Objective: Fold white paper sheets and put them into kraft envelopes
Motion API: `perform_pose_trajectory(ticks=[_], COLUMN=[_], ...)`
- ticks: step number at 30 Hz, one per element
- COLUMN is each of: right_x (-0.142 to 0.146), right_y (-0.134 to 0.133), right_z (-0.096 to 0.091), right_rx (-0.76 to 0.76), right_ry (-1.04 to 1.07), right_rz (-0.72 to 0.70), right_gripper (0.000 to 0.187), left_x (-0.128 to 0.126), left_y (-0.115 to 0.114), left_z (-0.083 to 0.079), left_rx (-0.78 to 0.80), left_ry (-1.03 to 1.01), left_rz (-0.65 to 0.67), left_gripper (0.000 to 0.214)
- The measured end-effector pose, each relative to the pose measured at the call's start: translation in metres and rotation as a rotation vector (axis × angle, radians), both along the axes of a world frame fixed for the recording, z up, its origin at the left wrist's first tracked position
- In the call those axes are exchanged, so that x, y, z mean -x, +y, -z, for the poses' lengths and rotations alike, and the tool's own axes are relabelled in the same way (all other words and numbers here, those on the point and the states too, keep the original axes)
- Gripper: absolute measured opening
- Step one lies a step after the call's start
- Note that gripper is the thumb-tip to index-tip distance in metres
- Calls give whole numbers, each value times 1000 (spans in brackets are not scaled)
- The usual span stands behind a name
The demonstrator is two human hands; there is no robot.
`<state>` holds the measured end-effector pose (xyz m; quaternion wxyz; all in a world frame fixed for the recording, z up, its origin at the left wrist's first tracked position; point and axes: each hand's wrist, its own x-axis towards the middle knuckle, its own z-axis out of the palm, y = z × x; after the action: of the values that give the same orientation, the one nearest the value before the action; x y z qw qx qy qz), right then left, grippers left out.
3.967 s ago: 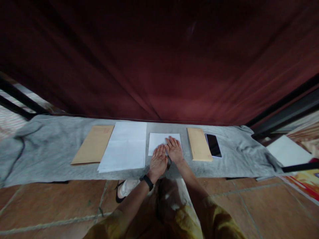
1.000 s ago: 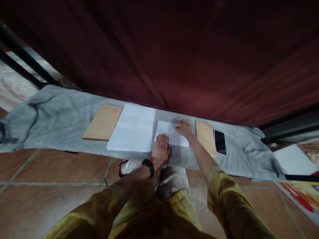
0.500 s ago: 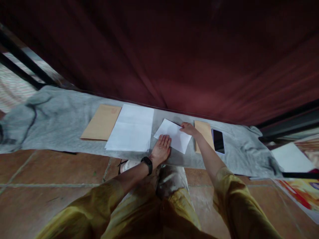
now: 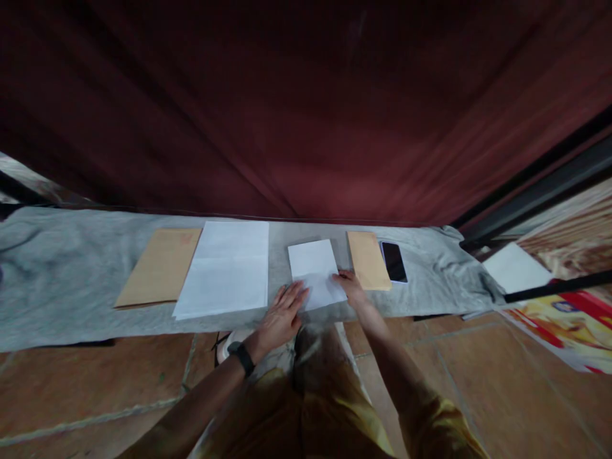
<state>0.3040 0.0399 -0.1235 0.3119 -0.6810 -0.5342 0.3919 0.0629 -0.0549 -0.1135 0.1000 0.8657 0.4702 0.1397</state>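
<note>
A folded sheet of white paper (image 4: 314, 260) lies on the grey cloth, nearly square to me. My left hand (image 4: 283, 313) rests with fingers stretched out, their tips on the paper's lower left part. At the paper's right edge, my right hand (image 4: 352, 287) has its fingers curled in and pinches the edge; the thumb is partly hidden. To the left is a stack of larger white sheets (image 4: 227, 268) with a faint crease across it. Just right of my right hand lies a small brown envelope (image 4: 368, 258).
A larger brown envelope (image 4: 160, 264) lies at the left, beside the white stack. A dark-screened phone (image 4: 394, 261) is right of the small envelope. The grey cloth (image 4: 437, 274) covers a narrow bench, with a dark red curtain (image 4: 287, 127) behind and floor tiles (image 4: 138, 370) below.
The folded sheet has turned from a slant to nearly straight. My right hand has come down along its right edge, still on it. My left hand stays at the lower left.
</note>
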Motion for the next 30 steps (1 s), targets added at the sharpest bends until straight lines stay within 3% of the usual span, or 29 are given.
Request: perform_pose_trajectory(ticks=[3, 6, 9, 12, 16, 19, 22, 30], right_x=[5, 6, 6, 11, 32, 49, 58, 48], right_y=[-10, -18, -28, -38, -38, -30, -15, 35], right_z=[7, 3, -6, -14, -14, -7, -1, -1], right_rx=[-32, -58, -168, -344, -467, -468, -457, -468], right_ry=[-34, -96, -312, -552, -548, -579, -632, -699], right_rz=[65, 85, 49, -132, -516, -721, -800, -713], right_gripper=[25, 20, 37, 47, 47, 44, 43, 47], left_x=[-8, -19, -26, -27, -24, -23, -23, -21], left_y=[-10, -12, -11, -11, -11, -11, -12, -11], left_z=[-5, -4, 1, 4, 7, 9, 9, 12], left_rx=[3, -22, -44, -76, -97, -76, -67, -89], left_ry=[49, 84, 131, 166, 198, 213, 207, 208], left_rz=[65, 17, -34, -14, -4, 4, 17, 8], left_gripper=[71, 61, 56, 58, 60, 56, 60, 72])
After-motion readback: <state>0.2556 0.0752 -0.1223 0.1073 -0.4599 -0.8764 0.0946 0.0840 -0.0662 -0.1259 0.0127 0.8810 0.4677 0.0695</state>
